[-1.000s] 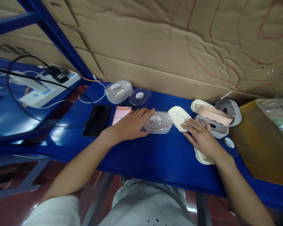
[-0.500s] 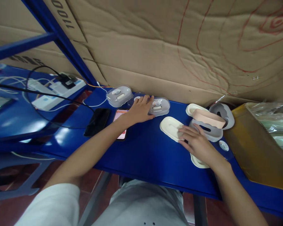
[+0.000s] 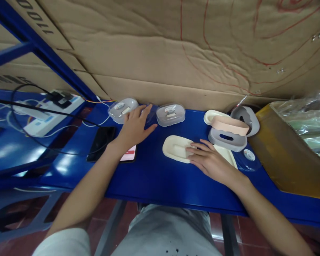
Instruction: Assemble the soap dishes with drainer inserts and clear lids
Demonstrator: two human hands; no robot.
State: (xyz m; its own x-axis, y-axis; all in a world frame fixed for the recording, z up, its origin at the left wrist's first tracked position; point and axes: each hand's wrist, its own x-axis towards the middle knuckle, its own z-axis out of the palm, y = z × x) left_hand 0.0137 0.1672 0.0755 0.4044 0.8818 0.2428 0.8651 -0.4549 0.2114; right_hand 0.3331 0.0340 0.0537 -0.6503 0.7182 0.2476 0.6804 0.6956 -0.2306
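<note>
My left hand (image 3: 134, 126) is open, fingers spread, over the near edge of a lidded grey case (image 3: 123, 109) and beside a clear lid (image 3: 151, 113). A second lidded grey case (image 3: 171, 115) sits to its right. My right hand (image 3: 206, 158) has its fingers apart on the right end of a cream oval tray (image 3: 176, 148) lying flat on the blue table. Another cream piece (image 3: 225, 154) shows behind this hand. At the right, a peach ring (image 3: 230, 125) rests on a grey shell (image 3: 226, 139), with a cream tray (image 3: 214, 116) and another grey shell (image 3: 246, 119) around it.
A black phone (image 3: 100, 142) and a lit phone (image 3: 129, 154) lie at the left. Beyond are a white power strip (image 3: 53, 113) and cables. A clear lid with a round label (image 3: 249, 155) is near the cardboard box (image 3: 290, 153) at the right.
My left hand has moved left, away from the second lidded case, and its fingers have spread. The cream tray under my right hand has shifted left relative to the grey shells. The view has shifted.
</note>
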